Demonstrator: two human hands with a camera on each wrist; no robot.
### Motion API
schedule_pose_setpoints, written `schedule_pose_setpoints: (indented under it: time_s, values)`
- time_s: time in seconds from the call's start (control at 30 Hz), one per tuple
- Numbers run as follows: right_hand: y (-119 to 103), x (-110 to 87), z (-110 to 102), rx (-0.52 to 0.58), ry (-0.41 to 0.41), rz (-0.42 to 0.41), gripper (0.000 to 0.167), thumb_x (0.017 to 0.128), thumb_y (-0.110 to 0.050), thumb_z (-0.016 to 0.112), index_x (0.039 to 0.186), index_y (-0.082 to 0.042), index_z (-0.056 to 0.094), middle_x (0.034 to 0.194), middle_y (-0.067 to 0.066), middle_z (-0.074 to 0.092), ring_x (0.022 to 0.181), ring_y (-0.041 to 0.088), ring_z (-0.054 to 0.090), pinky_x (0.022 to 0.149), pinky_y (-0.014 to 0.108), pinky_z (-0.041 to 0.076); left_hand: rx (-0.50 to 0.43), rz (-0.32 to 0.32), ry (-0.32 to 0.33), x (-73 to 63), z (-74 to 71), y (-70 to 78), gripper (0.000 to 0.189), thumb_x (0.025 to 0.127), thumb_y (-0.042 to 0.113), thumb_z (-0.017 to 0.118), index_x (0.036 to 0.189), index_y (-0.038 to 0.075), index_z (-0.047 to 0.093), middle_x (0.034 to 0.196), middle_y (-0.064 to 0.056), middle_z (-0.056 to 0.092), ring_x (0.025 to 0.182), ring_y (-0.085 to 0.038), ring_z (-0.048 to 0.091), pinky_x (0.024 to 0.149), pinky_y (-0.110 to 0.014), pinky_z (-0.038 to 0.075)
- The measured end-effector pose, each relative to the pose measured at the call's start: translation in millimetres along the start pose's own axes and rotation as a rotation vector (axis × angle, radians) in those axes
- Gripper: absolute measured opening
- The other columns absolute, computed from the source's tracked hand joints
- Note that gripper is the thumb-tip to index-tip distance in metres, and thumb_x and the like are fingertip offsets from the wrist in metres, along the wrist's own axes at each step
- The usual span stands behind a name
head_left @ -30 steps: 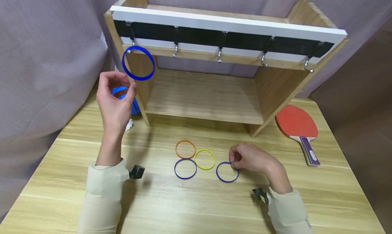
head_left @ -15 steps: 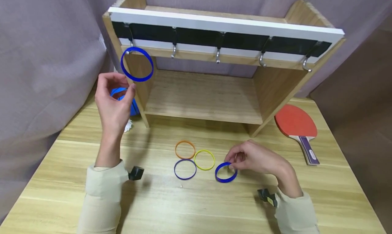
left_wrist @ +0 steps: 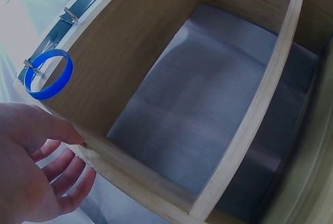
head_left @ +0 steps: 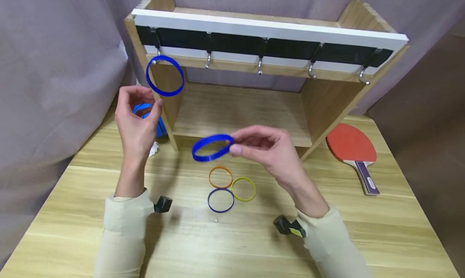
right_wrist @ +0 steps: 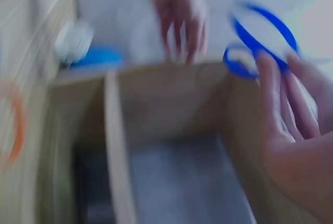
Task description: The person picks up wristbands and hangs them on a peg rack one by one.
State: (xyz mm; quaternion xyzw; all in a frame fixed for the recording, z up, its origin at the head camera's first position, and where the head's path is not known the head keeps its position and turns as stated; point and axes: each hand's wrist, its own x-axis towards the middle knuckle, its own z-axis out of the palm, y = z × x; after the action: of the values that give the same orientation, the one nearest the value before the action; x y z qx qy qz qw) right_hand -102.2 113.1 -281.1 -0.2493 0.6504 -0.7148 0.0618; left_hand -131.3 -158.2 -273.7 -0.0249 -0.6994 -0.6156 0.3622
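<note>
A thin blue ring (head_left: 210, 138), shaped like a flat band, is pinched between the thumb and fingers of my right hand (head_left: 270, 148). It is raised in front of the shelf's lower board, tilted. A second blue ring (head_left: 170, 93) hangs from the leftmost metal hook (head_left: 158, 51). Just below it, my left hand (head_left: 138, 112) grips the front edge of the small wooden shelf's left side panel (left_wrist: 130, 182); its thumb is at the edge and its fingers are on the outer side. On the table lie an orange ring (head_left: 211, 172), a yellow ring (head_left: 253, 182) and a dark blue ring (head_left: 220, 211).
Several more hooks, such as the middle hook (head_left: 260, 66), line the white and black rail (head_left: 290, 31) on the shelf. A red table tennis bat (head_left: 352, 144) lies right of it. A blue object (head_left: 160, 126) and a white shuttlecock-like piece (head_left: 153, 149) sit behind my left hand.
My right hand has picked the blue ring off the table and carried it up and left, in front of the shelf. The left hand stays at the side panel.
</note>
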Motion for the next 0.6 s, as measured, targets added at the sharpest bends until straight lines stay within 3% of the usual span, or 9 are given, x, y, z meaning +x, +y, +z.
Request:
schedule_pose_setpoints:
  time_s: [0.13, 0.23, 0.37, 0.6]
  values:
    - [-11.6, 33.7, 29.5, 0.363, 0.142, -0.152, 0.024, 0.086, 0.011, 0.067, 0.109, 0.005, 0.069, 0.107, 0.025, 0.067, 0.093, 0.033, 0.068, 0.086, 0.046, 0.054, 0.006, -0.011, -0.007, 0.2, -0.3, 0.1, 0.028, 0.084, -0.004, 0.069, 0.106, -0.010, 0.055, 0.097, -0.020, 0.060, 0.087, -0.025, 0.060, 0.074, -0.028, 0.052]
    - [-15.6, 51.3, 41.1, 0.507, 0.225, -0.236, 0.023, 0.087, 0.013, 0.064, 0.108, 0.006, 0.068, 0.111, 0.026, 0.065, 0.101, 0.033, 0.066, 0.091, 0.046, 0.052, 0.006, -0.013, -0.012, 0.0, 0.1, -0.6, 0.028, 0.084, -0.004, 0.069, 0.107, -0.010, 0.054, 0.097, -0.020, 0.060, 0.087, -0.025, 0.060, 0.075, -0.028, 0.052]
    - [-15.3, 63.0, 44.8, 0.565, 0.307, -0.266, 0.021, 0.087, 0.013, 0.064, 0.108, 0.008, 0.068, 0.111, 0.027, 0.065, 0.097, 0.033, 0.068, 0.093, 0.046, 0.050, -0.002, -0.005, -0.012, -0.1, 0.4, -0.9, 0.028, 0.083, -0.005, 0.069, 0.106, -0.011, 0.054, 0.097, -0.021, 0.060, 0.088, -0.026, 0.060, 0.076, -0.028, 0.053]
    - [-4.6, 66.9, 40.3, 0.569, 0.361, -0.245, 0.021, 0.086, 0.013, 0.066, 0.106, 0.009, 0.067, 0.108, 0.028, 0.066, 0.090, 0.033, 0.070, 0.091, 0.045, 0.051, -0.016, -0.005, -0.004, 1.9, 0.3, -0.2, 0.026, 0.082, -0.007, 0.069, 0.105, -0.009, 0.056, 0.096, -0.020, 0.060, 0.087, -0.026, 0.060, 0.076, -0.027, 0.053]
